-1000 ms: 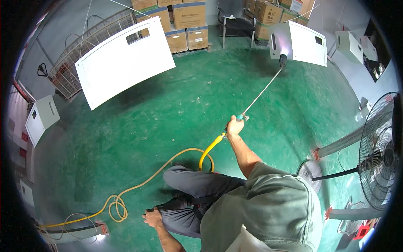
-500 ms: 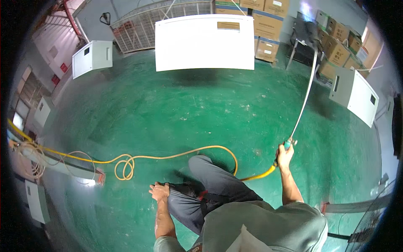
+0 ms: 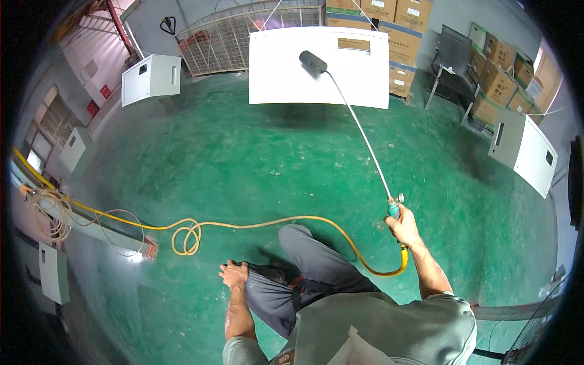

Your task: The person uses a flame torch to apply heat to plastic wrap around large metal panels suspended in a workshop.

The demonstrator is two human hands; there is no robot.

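Note:
My right hand (image 3: 404, 226) is closed round the teal handle of a long gas torch (image 3: 369, 146). The torch's thin metal tube slants up and leftward to a dark cylindrical burner head (image 3: 313, 62), seen in front of a hanging white panel (image 3: 283, 79). I cannot tell whether burner and panel touch. A faint pinkish glow shows above the panel's upper edge. From the handle's lower end a yellow hose (image 3: 267, 225) runs left across the floor, with a loop in it. My left hand (image 3: 233, 275) rests on my left knee, fingers spread, holding nothing.
White box-shaped cabinets hang at the left (image 3: 150, 79) and right (image 3: 526, 152). Behind the panel are a wire cage (image 3: 219, 42) and stacked cardboard boxes (image 3: 401, 45). A black chair (image 3: 453, 58) stands at the back right. Coiled hose (image 3: 52, 213) hangs at far left.
My right hand has swung the torch leftward, its burner going from near the chair to in front of the panel. The hose has shifted near the handle. My left hand stays on the knee.

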